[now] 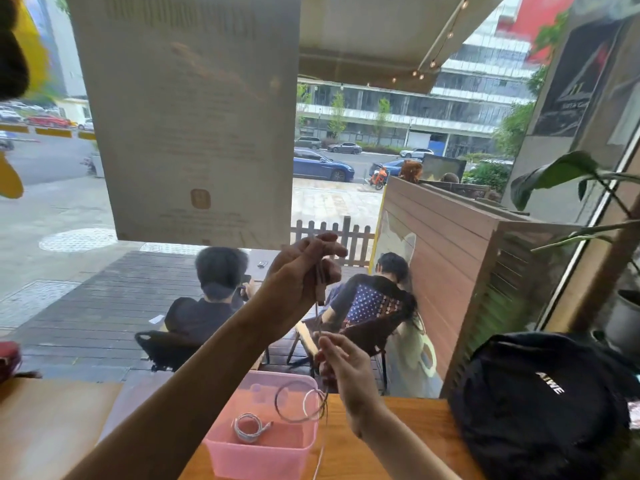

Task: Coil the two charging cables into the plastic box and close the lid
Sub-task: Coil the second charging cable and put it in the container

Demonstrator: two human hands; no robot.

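Pink plastic box [263, 448] sits open on the wooden tabletop [398, 441]; one white cable [247, 427] lies coiled inside. We hold the second cable [301, 400] above it: left hand [304, 271] raised, pinching the upper end, right hand [346, 358] pinching the strand lower down, loops dangling over the box. Cable looks light, limp and springy; we judge loops will want to unwind. Best gripped across the gathered loops, then lowered in. No lid that we can make out.
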